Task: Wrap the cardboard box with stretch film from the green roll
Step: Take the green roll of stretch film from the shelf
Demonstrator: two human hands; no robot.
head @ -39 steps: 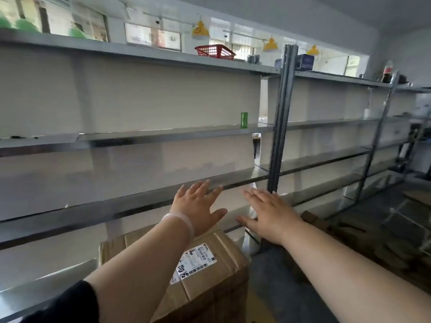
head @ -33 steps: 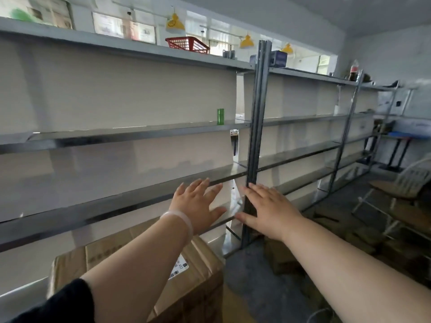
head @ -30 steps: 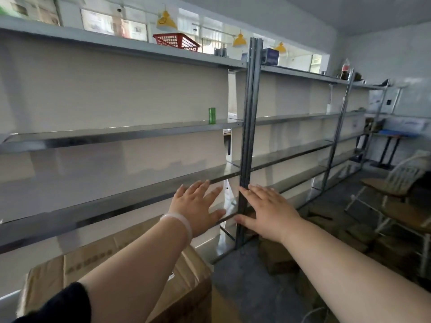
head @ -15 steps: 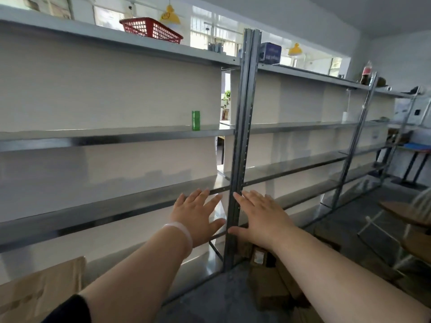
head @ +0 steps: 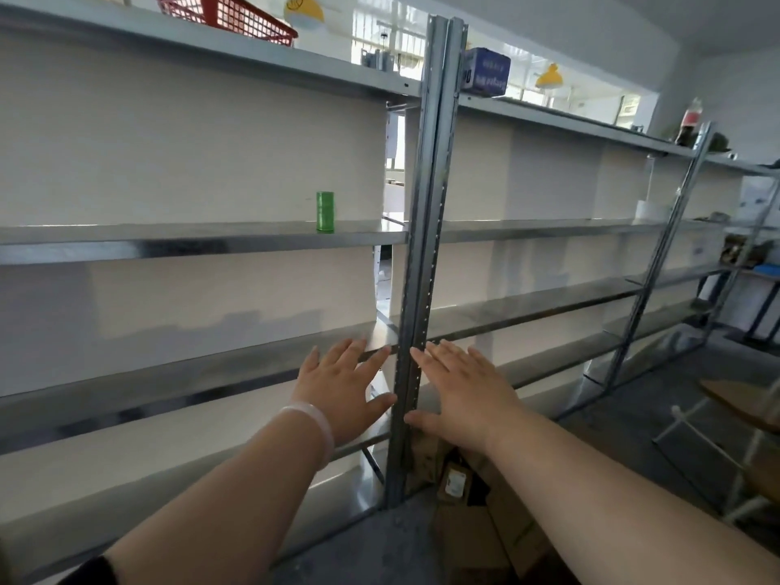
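The green roll (head: 325, 211) stands upright on the second metal shelf (head: 202, 236), well above and beyond both hands. My left hand (head: 344, 388) is stretched forward with flat, spread fingers and holds nothing; a pale bangle circles its wrist. My right hand (head: 462, 394) is held out the same way beside it, palm down and empty. The two hands hover on either side of the steel upright (head: 426, 263). The cardboard box that stood at my lower left is out of view.
Long steel shelving runs along the wall to the right. A red basket (head: 228, 12) and a blue box (head: 485, 71) sit on the top shelf. Flattened cardboard (head: 477, 513) lies on the floor by the upright's foot. A chair (head: 734, 420) stands at the right.
The view has swung right and moved closer to the shelving; the cardboard box slid out of the lower left corner. Both hands kept the same open, outstretched pose.
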